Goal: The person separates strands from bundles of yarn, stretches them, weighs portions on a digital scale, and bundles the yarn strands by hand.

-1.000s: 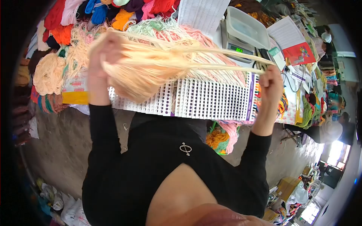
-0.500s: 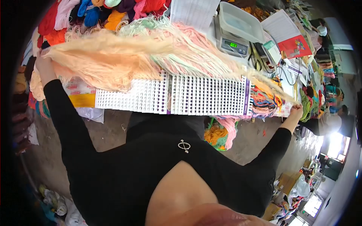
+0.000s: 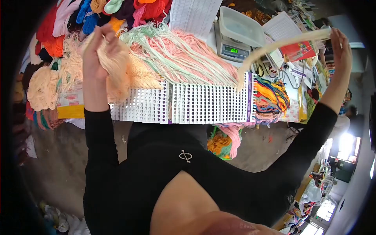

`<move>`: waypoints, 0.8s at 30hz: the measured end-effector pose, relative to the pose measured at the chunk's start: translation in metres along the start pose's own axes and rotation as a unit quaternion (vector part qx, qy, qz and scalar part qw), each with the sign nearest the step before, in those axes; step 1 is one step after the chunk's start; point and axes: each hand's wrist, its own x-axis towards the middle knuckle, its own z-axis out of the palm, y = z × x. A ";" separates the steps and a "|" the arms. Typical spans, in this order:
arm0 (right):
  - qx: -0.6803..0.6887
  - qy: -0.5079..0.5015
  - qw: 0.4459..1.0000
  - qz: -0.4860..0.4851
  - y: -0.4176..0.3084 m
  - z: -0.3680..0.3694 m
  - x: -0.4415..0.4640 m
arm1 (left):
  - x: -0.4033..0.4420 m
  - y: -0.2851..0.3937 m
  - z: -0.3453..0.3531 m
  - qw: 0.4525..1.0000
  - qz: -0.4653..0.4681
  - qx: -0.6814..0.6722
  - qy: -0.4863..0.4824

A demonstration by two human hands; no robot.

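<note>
Over the table's left side, my left hand [image 3: 96,58] is closed around a bundle of peach thread [image 3: 117,74], which hangs down and is partly blurred. My right hand [image 3: 340,49], raised at the far right, grips one end of a pale peach thread strand [image 3: 282,44]. That strand arcs through the air, its loose end dangling above the cards. Below and between the hands lie white cards with rows of punched holes [image 3: 211,103]. Pink and mint-green threads [image 3: 184,55] are spread across the cards' back edge.
A digital scale [image 3: 234,51] carries a clear plastic tray [image 3: 242,27]. Colourful skeins [image 3: 90,15] are heaped at the back left. Multicoloured threads [image 3: 272,96] lie right of the cards. A red booklet [image 3: 297,51] and scissors [image 3: 260,68] are near the scale.
Both hands have risen; the left has moved inward to the right with the peach bundle. The right has swung up and outward, and the strand once stretched between the hands now trails from it.
</note>
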 end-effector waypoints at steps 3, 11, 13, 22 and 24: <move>-0.026 0.023 0.999 -0.037 -0.030 -0.007 0.045 | -0.013 -0.016 0.008 1.000 -0.010 -0.019 0.020; 0.001 0.083 0.992 -0.097 -0.040 0.026 0.125 | -0.022 -0.019 0.019 0.999 -0.023 -0.028 0.010; 0.021 -0.062 0.998 -0.004 -0.002 0.000 0.189 | -0.023 -0.022 0.025 0.999 -0.020 -0.016 0.029; -0.055 -0.229 0.972 -0.017 0.142 0.071 0.147 | -0.037 -0.024 0.029 0.998 -0.019 0.027 0.047; -0.138 -0.178 0.974 0.001 0.177 0.092 0.095 | -0.039 -0.025 0.032 0.998 -0.027 0.028 0.043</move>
